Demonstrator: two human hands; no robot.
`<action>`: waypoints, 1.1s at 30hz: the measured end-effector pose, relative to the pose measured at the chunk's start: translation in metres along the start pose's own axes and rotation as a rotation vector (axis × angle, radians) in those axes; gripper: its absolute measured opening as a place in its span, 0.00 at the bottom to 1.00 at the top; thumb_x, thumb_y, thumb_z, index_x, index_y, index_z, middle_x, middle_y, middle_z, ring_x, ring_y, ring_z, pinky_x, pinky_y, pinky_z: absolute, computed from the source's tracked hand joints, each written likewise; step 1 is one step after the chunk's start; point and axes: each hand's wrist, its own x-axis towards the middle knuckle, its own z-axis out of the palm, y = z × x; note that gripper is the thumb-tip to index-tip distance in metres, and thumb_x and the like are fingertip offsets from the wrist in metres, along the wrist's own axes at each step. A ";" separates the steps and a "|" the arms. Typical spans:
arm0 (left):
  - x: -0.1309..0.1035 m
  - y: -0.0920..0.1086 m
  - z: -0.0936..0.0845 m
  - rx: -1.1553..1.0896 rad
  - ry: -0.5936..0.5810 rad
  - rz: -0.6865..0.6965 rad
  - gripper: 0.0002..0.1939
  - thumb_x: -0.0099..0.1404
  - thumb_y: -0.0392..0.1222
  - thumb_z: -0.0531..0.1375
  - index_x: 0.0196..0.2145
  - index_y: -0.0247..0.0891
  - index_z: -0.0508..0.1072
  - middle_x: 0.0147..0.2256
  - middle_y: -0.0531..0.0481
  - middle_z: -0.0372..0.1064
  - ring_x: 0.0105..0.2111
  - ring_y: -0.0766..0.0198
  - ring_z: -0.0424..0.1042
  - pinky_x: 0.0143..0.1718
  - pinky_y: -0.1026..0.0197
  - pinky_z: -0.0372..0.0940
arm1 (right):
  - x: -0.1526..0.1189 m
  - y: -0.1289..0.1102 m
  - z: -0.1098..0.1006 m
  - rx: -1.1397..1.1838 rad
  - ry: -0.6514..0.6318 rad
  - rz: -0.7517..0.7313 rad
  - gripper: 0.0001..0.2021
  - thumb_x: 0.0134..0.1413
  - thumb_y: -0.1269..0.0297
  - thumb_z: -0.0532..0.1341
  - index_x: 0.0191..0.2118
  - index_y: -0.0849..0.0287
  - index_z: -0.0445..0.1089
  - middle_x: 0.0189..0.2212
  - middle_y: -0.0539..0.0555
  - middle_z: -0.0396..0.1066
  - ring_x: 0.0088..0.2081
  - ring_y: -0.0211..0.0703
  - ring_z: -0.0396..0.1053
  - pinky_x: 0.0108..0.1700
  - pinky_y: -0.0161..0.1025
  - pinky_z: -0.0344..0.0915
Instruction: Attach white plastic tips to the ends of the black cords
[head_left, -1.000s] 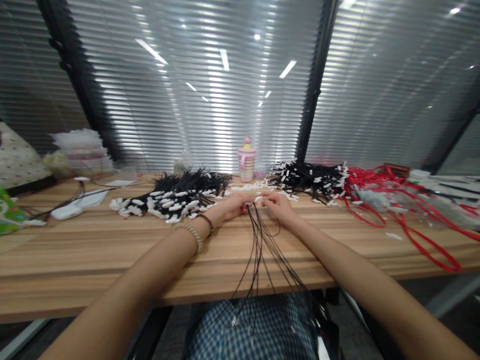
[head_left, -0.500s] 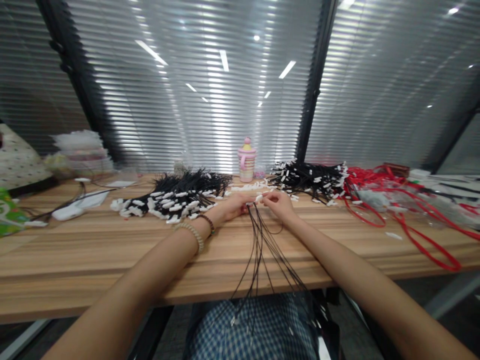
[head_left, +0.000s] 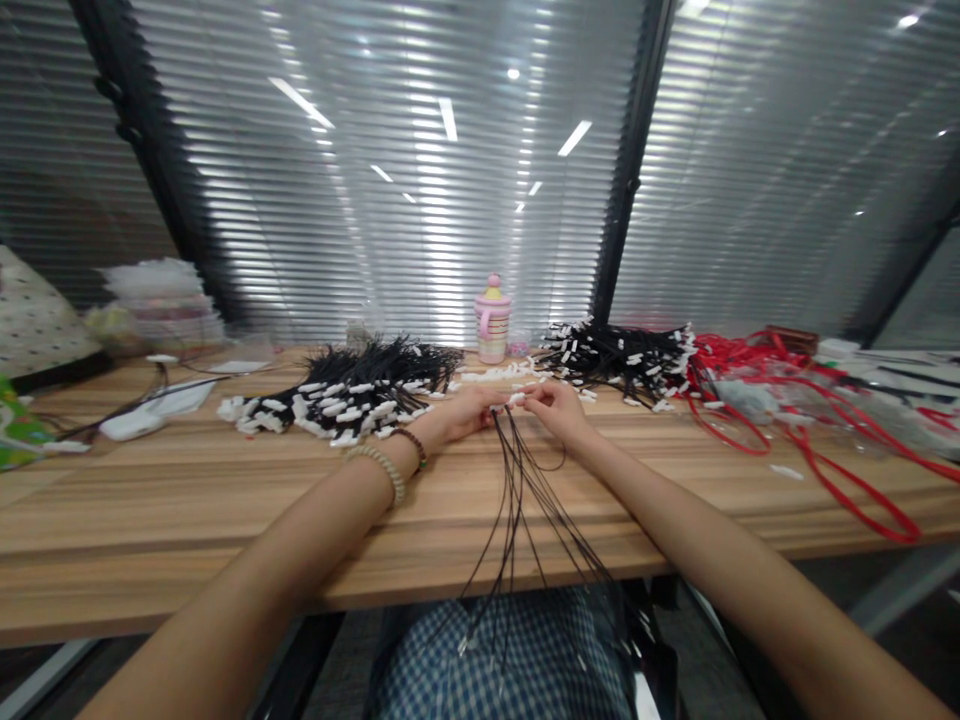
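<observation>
Dangling black cords (head_left: pixel 513 490), thin, loosely fanned (some crossing)

Table: wood-grain top (head_left: pixel 225 520), striped light and brown
Left: black cord bundle (head_left: pixel 367 380), white-tipped
Centre: pink cup (head_left: pixel 493 322), upright
Right: second black bundle (head_left: pixel 619 358), red straps (head_left: pixel 855 495) sprawling beside it

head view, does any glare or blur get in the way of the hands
Head view: bright streaks glare across the blinds, not over the left hand or right hand; the white piece between them looks soft; the forearms look stretched towards the bottom corners.
</observation>
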 end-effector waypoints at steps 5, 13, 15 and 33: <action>-0.004 0.003 0.003 -0.012 -0.036 0.015 0.10 0.42 0.40 0.67 0.20 0.33 0.71 0.18 0.54 0.62 0.19 0.75 0.56 0.20 0.68 0.47 | 0.000 0.001 0.001 0.057 -0.017 0.024 0.09 0.40 0.69 0.59 0.15 0.61 0.62 0.30 0.56 0.72 0.34 0.43 0.69 0.35 0.37 0.63; 0.001 -0.001 -0.001 0.022 -0.011 0.002 0.08 0.44 0.39 0.66 0.22 0.34 0.73 0.19 0.54 0.64 0.19 0.75 0.56 0.21 0.68 0.48 | -0.001 0.002 0.003 0.002 -0.001 -0.037 0.08 0.41 0.69 0.57 0.16 0.60 0.60 0.30 0.54 0.71 0.33 0.41 0.68 0.35 0.37 0.62; 0.001 -0.001 -0.002 0.034 -0.007 0.000 0.07 0.45 0.39 0.66 0.21 0.34 0.72 0.19 0.54 0.64 0.19 0.75 0.56 0.21 0.67 0.48 | -0.001 0.003 0.003 -0.009 0.004 -0.040 0.08 0.41 0.70 0.57 0.17 0.60 0.60 0.29 0.54 0.71 0.33 0.41 0.68 0.34 0.37 0.62; 0.013 -0.003 -0.005 0.094 0.017 0.021 0.12 0.44 0.45 0.66 0.21 0.33 0.71 0.18 0.55 0.62 0.18 0.76 0.56 0.19 0.69 0.50 | 0.011 0.012 0.011 0.014 0.052 0.156 0.08 0.39 0.70 0.59 0.16 0.61 0.63 0.28 0.56 0.71 0.33 0.42 0.68 0.36 0.37 0.62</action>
